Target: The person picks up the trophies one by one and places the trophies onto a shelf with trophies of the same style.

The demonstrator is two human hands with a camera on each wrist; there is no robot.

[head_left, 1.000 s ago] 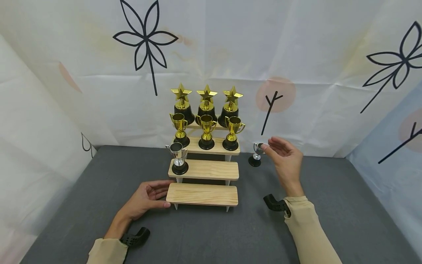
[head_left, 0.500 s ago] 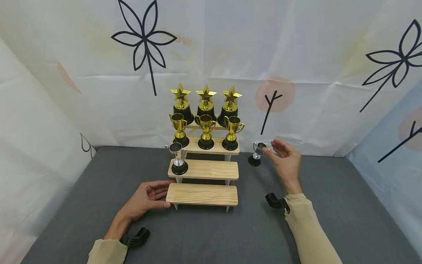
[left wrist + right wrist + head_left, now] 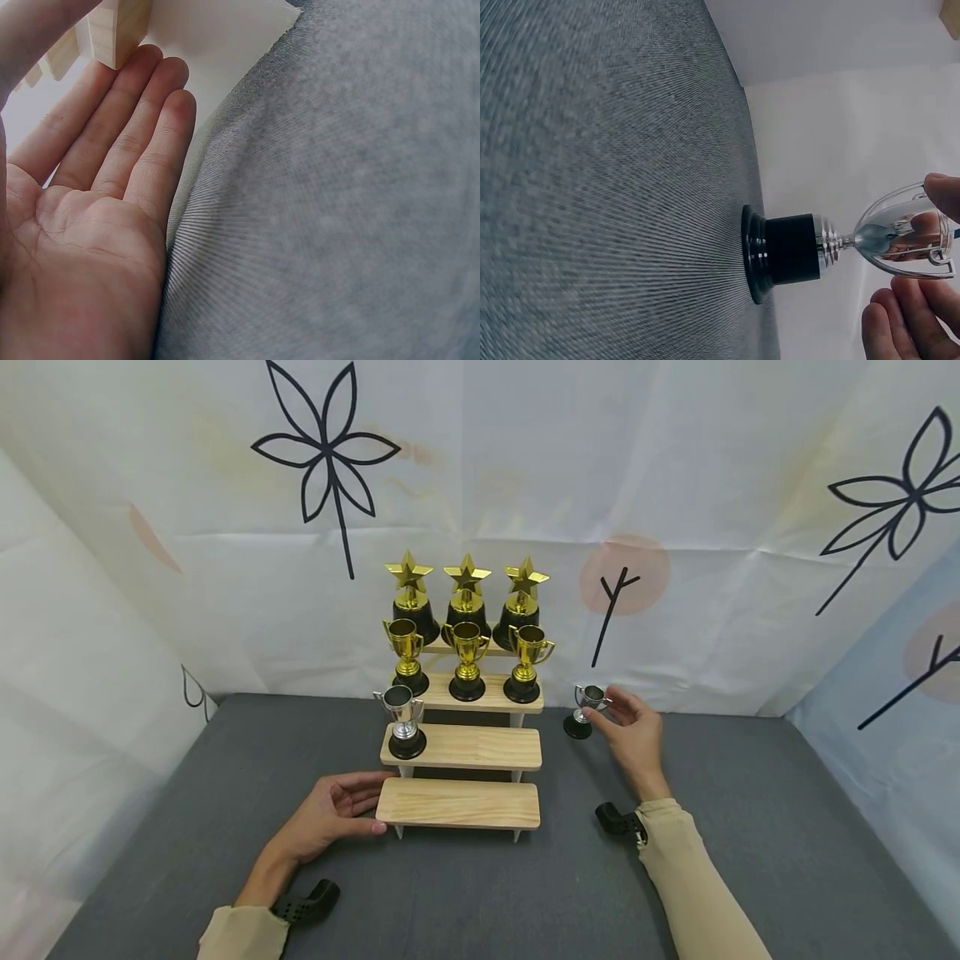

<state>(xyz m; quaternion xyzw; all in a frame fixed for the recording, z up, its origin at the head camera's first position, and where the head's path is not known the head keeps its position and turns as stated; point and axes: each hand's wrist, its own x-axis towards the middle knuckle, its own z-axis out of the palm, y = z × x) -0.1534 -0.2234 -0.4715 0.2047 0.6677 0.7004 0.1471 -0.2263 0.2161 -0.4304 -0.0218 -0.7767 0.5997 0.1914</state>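
My right hand [image 3: 633, 739] is at a small silver trophy cup [image 3: 591, 697] standing upright on the grey table, right of a stepped wooden stand [image 3: 457, 802]. In the right wrist view, thumb and fingertips lie on opposite sides of the silver bowl [image 3: 900, 238], at its handles; the black base [image 3: 791, 250] meets the cloth. My left hand [image 3: 330, 814] rests at the left end of the lowest step. Its fingers [image 3: 124, 131] are straight, their tips at the wooden board [image 3: 116, 34] and white side support. A second silver cup [image 3: 405, 714] stands on the step above, at the left.
Three gold cups [image 3: 467, 647] stand on the stand's third step. Behind them, three gold star trophies [image 3: 467, 581] with black bases line the top step. A white patterned cloth backdrop [image 3: 480, 460] rises behind the table [image 3: 465, 902].
My right hand has shifted left and slightly lower, bringing its thumb and fingers further around the silver cup, which stays standing in place. My left hand stays at the stand.
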